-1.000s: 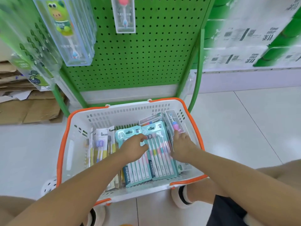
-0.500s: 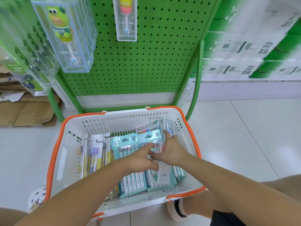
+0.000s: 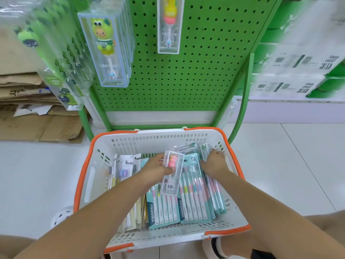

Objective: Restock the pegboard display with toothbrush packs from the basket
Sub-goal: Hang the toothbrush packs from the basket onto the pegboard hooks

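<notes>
Toothbrush pack (image 3: 172, 173) gripped by left hand (image 3: 158, 168) over basket (image 3: 87, 165).

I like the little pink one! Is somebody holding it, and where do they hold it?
Yes. The left hand holds the clear toothbrush box by its upper left edge. The right hand reaches for another pack in the basket.

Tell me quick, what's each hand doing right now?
Left hand: holding a clear toothbrush box.
Right hand: fingers on another clear pack in the basket; grip unclear.

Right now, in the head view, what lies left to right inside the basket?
White toothbrush packs → left hand → clear kids' toothbrush box it holds → teal multipacks → right hand → basket wall.
</notes>
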